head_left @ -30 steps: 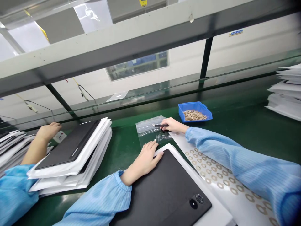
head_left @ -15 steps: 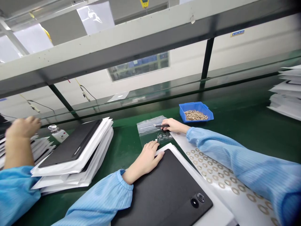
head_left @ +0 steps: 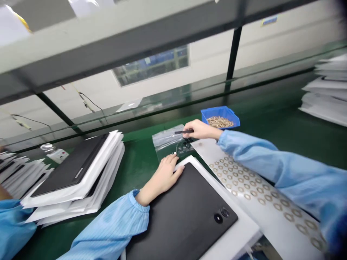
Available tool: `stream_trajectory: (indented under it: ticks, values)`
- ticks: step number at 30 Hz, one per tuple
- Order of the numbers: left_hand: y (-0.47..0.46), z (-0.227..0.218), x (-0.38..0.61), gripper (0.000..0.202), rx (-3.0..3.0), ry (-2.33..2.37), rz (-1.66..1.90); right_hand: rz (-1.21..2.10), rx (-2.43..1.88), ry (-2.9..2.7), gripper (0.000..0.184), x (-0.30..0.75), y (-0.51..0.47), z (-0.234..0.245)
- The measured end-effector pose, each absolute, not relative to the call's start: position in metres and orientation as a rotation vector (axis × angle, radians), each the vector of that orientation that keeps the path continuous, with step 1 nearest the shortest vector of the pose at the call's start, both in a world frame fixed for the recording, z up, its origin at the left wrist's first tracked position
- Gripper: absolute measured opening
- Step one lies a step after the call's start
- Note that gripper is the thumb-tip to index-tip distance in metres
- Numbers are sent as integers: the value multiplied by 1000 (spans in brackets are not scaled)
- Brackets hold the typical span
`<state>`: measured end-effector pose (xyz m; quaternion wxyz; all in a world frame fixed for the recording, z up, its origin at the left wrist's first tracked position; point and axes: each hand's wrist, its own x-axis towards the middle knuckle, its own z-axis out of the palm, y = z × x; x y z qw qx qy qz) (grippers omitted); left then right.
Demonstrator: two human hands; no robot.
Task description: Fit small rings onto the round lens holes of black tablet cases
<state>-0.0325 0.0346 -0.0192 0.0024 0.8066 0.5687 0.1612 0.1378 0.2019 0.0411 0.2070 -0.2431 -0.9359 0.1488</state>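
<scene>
My left hand (head_left: 162, 175) lies open, fingers stretched, over the upper left corner of a black tablet (head_left: 181, 213), which lies back up with its cameras at the lower right. White sheets (head_left: 235, 234) are under the tablet. A tiny white piece (head_left: 175, 154) shows by my left fingertips. My right hand (head_left: 200, 129) is closed on slim black tweezers (head_left: 184, 131), their tip pointing left over a clear plastic bag (head_left: 165, 141). Small dark parts (head_left: 187, 141) are at the bag, below my right fingers. Beneath my right forearm is a sheet of ring-shaped stickers (head_left: 244, 180).
A blue bin (head_left: 235, 117) of small tan pieces stands behind my right hand. Left are a stack of wrapped tablets (head_left: 78, 191), a pump bottle (head_left: 55, 153) and a co-worker's sleeve (head_left: 16, 227). More wrapped tablets (head_left: 325, 90) are stacked right. A shelf beam (head_left: 135, 39) crosses above.
The view has shifted, so the table's things sit a little higher and further left. My right hand still holds the tweezers over the bag. The co-worker's hand has dropped out of view.
</scene>
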Motion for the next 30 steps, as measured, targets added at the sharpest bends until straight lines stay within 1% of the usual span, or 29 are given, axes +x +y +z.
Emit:
stream_trajectory:
  ticks: [3, 5, 7, 9, 11, 14, 21, 30]
  values:
    - [37, -21, -33, 38, 2499, 1763, 472, 625, -732, -2582, 15, 166, 154, 52]
    - [38, -21, -33, 43, 2468, 1740, 453, 979, -732, -2492, 12, 186, 115, 49]
    - [40, -21, -34, 48, 2435, 1729, 443, 1277, -842, -2418, 11, 204, 78, 41]
    - [39, -20, -34, 51, 2409, 1734, 438, 1444, -970, -2375, 11, 218, 49, 29]
    - [38, -18, -33, 54, 2397, 1745, 430, 1456, -1079, -2384, 13, 227, 32, 18]
    - [36, -15, -32, 56, 2397, 1764, 411, 1360, -1161, -2430, 17, 232, 25, 8]
    - [37, -16, -32, 58, 2402, 1781, 389, 1215, -1239, -2405, 21, 230, 21, 5]
    - [37, -17, -32, 59, 2416, 1775, 395, 1172, -1280, -2334, 16, 227, 15, 4]
